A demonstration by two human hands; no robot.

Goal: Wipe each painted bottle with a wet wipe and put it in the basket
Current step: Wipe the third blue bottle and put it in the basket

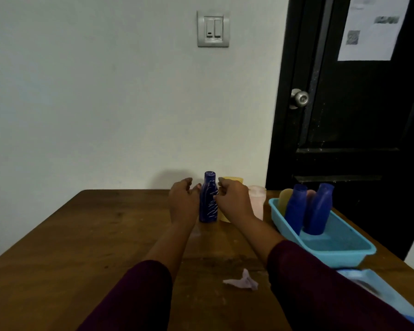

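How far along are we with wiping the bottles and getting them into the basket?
Done: two blue bottles, a yellowish bottle and a pinkish bottle stand in the light blue basket. In hand: the left hand and right hand flank the dark blue bottle, streaked with white scribbles; whether they grip it is unclear. The crumpled wipe lies unheld on the table. Left: that bottle, plus the yellow bottle and pink bottle behind it.

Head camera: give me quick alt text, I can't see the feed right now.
The left hand and right hand flank an upright dark blue bottle scribbled with white marks at the far edge of a wooden table; grip unclear. To the right a blue basket holds several bottles, and a crumpled wipe lies near the front.
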